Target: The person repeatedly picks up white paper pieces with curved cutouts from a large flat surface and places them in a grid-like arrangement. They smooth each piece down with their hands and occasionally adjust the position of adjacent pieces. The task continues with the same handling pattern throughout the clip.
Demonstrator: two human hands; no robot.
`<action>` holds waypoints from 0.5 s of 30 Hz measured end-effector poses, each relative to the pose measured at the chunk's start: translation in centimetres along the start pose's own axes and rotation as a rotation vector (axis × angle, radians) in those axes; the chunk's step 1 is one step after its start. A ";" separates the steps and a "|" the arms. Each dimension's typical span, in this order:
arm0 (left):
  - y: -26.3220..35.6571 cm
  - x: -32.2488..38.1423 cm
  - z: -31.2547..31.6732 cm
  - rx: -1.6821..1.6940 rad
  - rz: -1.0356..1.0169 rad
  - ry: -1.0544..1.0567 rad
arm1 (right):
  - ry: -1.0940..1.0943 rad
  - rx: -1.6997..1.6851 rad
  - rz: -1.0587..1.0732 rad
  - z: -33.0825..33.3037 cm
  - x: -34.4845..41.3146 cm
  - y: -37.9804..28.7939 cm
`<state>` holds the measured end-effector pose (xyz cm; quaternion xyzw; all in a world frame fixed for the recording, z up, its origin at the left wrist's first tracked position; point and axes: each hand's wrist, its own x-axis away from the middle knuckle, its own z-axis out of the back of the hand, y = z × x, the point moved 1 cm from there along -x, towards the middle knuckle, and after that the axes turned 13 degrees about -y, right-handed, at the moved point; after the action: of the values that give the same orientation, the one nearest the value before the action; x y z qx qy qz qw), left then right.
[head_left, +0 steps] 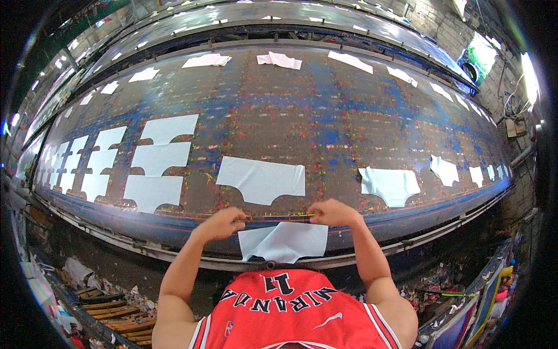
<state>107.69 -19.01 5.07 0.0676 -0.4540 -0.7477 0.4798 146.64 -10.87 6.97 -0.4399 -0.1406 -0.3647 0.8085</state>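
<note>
A white cut fabric piece (285, 241) lies rumpled at the near edge of the long printing table (270, 113), close to my body. My left hand (229, 222) is just above its upper left corner, fingers curled; whether they grip anything does not show. Near its upper right corner is my right hand (331, 213), fingers bent, its hold also unclear. Just beyond my hands another white fabric piece (263, 179) lies nearly flat, with curved cutouts on its near side. A creased fabric piece (389, 185) rests to the right. At left, similar pieces (159, 159) lie in columns.
Small fabric stacks (279, 60) line the table's far side. Another long table (296, 28) stands beyond. A metal rail (196, 263) runs along the near edge. Wooden slats (117, 316) and scraps lie on the floor at lower left, with framed screens (475, 309) at lower right.
</note>
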 end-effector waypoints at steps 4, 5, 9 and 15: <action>-4.2 -5.3 4.6 -0.121 0.044 0.284 | 0.344 -0.191 -0.003 2.7 -3.9 1.5; -5.3 -6.7 5.7 -0.140 0.075 0.375 | 0.424 -0.157 -0.035 3.4 -5.0 1.9; -9.6 -11.3 8.8 -0.273 0.175 0.649 | 0.651 -0.138 -0.073 5.2 -9.1 2.9; -12.2 -14.3 8.6 -0.453 0.281 0.753 | 0.666 -0.012 -0.177 5.4 -12.7 2.7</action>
<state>102.71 -1.07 -3.80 0.1658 -0.0781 -0.6793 0.7106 140.24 0.35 1.49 -0.2876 0.0954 -0.5576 0.7728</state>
